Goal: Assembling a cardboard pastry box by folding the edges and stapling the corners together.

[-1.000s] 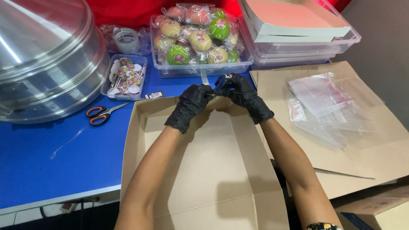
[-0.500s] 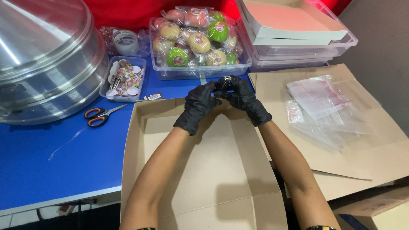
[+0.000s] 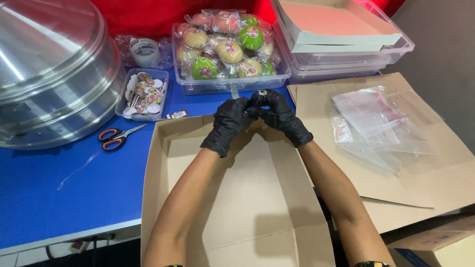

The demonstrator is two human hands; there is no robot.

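Both my hands wear black gloves and meet over the far edge of an open brown cardboard box (image 3: 237, 207). My left hand (image 3: 228, 123) and my right hand (image 3: 283, 117) pinch a small dark object (image 3: 261, 93) between their fingertips; what it is cannot be made out. Just beyond the hands stands a clear tub (image 3: 232, 86) of wrapped round green, tan and pink items (image 3: 230, 49). The box itself is empty.
A large metal dome (image 3: 49, 74) fills the left of the blue table (image 3: 74, 188). Orange-handled scissors (image 3: 116, 138), a small tray of round stickers (image 3: 141, 117) and a tape roll (image 3: 144, 52) lie nearby. Clear bags (image 3: 376, 123) rest on flat cardboard (image 3: 316, 109); a bin of folded boxes (image 3: 341, 29) stands behind.
My hands stay together at the box's far edge; the fingers shift slightly around the small object. Nothing else has moved.
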